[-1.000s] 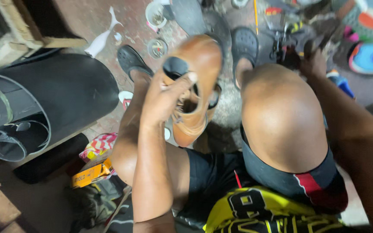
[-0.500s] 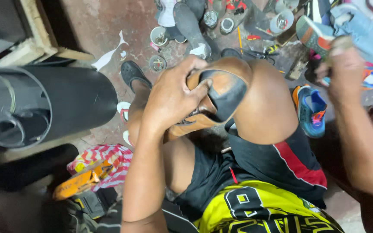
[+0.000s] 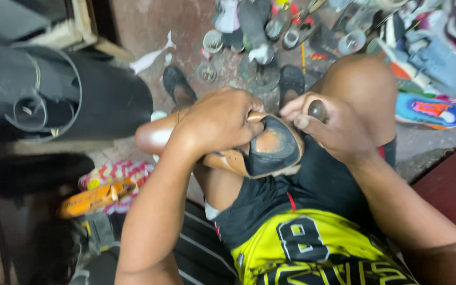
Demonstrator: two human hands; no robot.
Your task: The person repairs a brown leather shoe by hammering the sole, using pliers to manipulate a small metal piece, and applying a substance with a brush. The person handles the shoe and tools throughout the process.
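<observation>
The tan leather shoe with a dark rubber heel (image 3: 262, 150) now lies sole-up across the lap, clamped by the left hand (image 3: 220, 120). The right hand (image 3: 333, 129) has come back from the clutter, closed on a small dark rounded tool (image 3: 317, 110), possibly a handle, beside the heel.

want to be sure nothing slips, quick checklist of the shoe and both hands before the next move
1. Left hand grips the brown shoe: ok.
2. Shoe rests on the lap, sole up: ok.
3. Right hand holds a small dark tool: ok.
4. Tool's working end visible: cannot tell, fingers hide it.
5. Tool touching the shoe: cannot tell.
6. Floor by the feet free of clutter: not ok.
</observation>
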